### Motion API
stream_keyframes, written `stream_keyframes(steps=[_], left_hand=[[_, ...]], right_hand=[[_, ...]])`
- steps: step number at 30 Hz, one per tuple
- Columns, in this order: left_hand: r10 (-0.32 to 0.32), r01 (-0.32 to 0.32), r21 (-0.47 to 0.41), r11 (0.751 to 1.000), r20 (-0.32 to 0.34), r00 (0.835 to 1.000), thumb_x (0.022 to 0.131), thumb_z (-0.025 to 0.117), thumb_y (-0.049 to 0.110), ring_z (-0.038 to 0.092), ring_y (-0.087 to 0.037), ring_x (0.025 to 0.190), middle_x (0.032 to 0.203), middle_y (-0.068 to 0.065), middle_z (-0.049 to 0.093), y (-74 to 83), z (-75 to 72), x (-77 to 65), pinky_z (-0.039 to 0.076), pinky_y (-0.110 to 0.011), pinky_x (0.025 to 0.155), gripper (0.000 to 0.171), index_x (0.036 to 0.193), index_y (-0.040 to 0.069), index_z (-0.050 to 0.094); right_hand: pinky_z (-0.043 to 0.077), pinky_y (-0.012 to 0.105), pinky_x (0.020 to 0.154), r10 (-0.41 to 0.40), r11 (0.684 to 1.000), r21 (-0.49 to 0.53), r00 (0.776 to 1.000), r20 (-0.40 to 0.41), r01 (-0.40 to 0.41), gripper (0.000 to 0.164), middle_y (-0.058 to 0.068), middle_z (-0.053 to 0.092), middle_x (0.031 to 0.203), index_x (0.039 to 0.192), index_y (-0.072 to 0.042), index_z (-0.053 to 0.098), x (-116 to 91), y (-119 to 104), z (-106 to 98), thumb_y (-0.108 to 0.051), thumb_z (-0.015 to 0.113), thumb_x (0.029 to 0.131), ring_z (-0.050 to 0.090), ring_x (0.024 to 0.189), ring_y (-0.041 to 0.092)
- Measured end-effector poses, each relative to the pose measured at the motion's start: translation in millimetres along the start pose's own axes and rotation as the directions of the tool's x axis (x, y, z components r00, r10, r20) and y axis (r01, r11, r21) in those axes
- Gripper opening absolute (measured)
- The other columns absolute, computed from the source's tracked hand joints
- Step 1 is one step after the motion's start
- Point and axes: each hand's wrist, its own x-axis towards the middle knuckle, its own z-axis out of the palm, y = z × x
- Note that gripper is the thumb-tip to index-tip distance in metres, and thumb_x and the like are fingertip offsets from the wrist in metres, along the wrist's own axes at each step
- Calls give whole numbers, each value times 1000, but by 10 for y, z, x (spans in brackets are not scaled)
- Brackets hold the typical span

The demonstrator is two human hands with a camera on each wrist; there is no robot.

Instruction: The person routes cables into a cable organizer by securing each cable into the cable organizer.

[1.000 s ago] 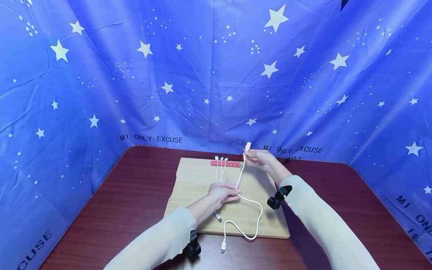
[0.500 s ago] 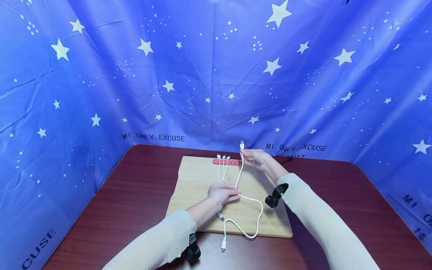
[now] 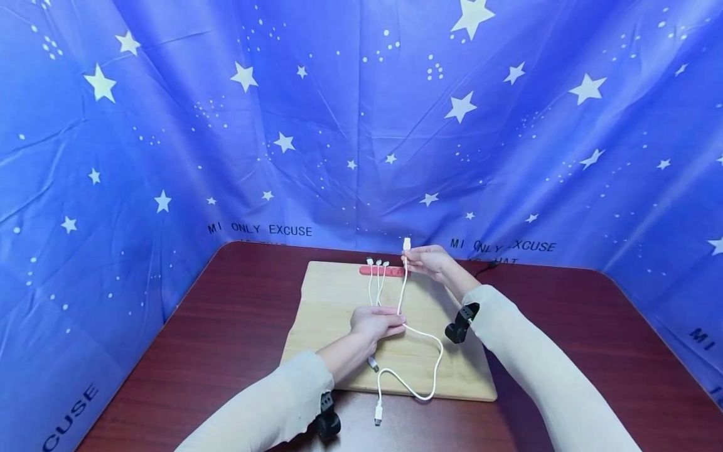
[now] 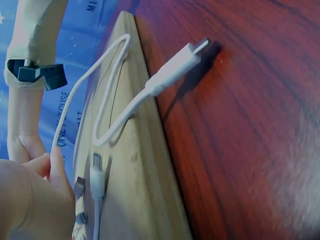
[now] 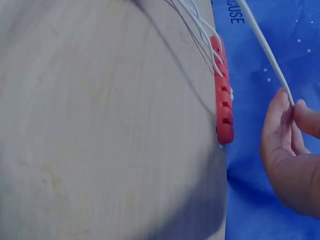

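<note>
My right hand (image 3: 429, 260) pinches a white USB cable (image 5: 265, 45) just below its upper plug (image 3: 407, 243), which points up. Lower down, my left hand (image 3: 377, 323) pinches the same cable between thumb and fingers. From there the cable curves over the wooden board (image 3: 327, 289), and its other plug (image 4: 175, 68) sticks out past the front edge. A red cable holder (image 5: 224, 125) lies along the board's far edge, close to my right hand. White cables (image 3: 370, 285) sit in its left slots; several slots to the right hold no cable.
Another plug (image 4: 97, 180) lies on the board below my left hand. The board rests on a dark red wooden table (image 3: 214, 333). Blue starry fabric (image 3: 316, 157) hangs behind and at both sides. A dark cord (image 3: 487, 266) lies near the table's back edge.
My right hand has moved slightly left with the upper plug, nearer the red holder, and the plug has turned. My left hand keeps its pinch on the cable. The head view has shifted a little.
</note>
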Motion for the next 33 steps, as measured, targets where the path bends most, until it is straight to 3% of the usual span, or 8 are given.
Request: stream_keyframes(steps=[6, 8, 13, 14, 19, 24, 28, 33], left_hand=[[4, -3, 24, 1000, -8, 1000, 75, 69, -15, 74, -29, 85, 98, -29, 70, -5, -47, 16, 61, -30, 73, 29, 104, -14, 65], [3, -3, 31, 1000, -10, 1000, 76, 69, -15, 74, -29, 85, 99, -30, 70, -4, -51, -11, 61, -31, 75, 29, 104, -15, 64], [24, -24, 35, 999, -17, 1000, 75, 69, -16, 74, -29, 84, 97, -30, 70, -56, -48, 25, 61, -32, 74, 31, 105, -16, 64], [28, -27, 35, 999, -19, 999, 74, 70, -16, 74, -29, 83, 96, -29, 71, -77, -47, 58, 61, -32, 73, 31, 105, -16, 64], [25, -24, 27, 999, -32, 999, 73, 70, -17, 75, -25, 79, 93, -28, 72, -60, -21, 67, 61, -31, 72, 30, 103, -16, 65], [30, -28, 24, 999, -65, 997, 73, 69, -17, 74, -21, 72, 88, -27, 72, -25, -17, 69, 61, -29, 70, 28, 100, -16, 66], [36, -35, 19, 999, -73, 997, 73, 69, -18, 73, -19, 70, 87, -27, 71, 13, -10, 83, 62, -29, 69, 26, 98, -17, 65], [17, -16, 13, 1000, -85, 996, 73, 69, -18, 73, -18, 67, 86, -27, 71, 54, -2, 117, 61, -29, 69, 28, 101, -17, 65]], right_hand=[[60, 21, 75, 14, 1000, -24, 999, 46, -13, 50, 0, 70, 78, 138, 17, 32, 103, -6, -52, 6, 52, 93, 69, 77, 10], [60, 22, 77, 33, 999, -22, 998, 61, -31, 52, 9, 71, 89, 139, 17, 31, 136, 1, -54, 7, 52, 93, 69, 85, 14], [60, 23, 78, 65, 998, -3, 996, 69, -65, 52, 11, 71, 93, 140, 15, 32, 224, 53, -68, 7, 53, 92, 68, 90, 16], [60, 23, 78, 64, 998, 3, 995, 75, -64, 53, 2, 70, 84, 140, 16, 32, 238, 65, -77, 7, 53, 92, 68, 87, 15], [60, 22, 78, 64, 998, 9, 993, 98, -65, 54, 1, 69, 80, 139, 16, 33, 295, 87, -82, 8, 55, 91, 68, 78, 11], [59, 20, 76, 51, 999, 0, 992, 116, -51, 41, 1, 71, 81, 129, 13, 45, 335, 70, -50, 11, 55, 89, 69, 77, 10], [60, 21, 75, 13, 999, -43, 997, 77, -9, 31, 0, 70, 74, 117, 12, 53, 377, 98, -39, 13, 56, 87, 68, 72, 9], [60, 23, 73, -21, 993, -113, 999, -27, 18, 32, -1, 69, 70, 116, 13, 54, 461, 167, 0, 12, 62, 84, 68, 67, 9]])
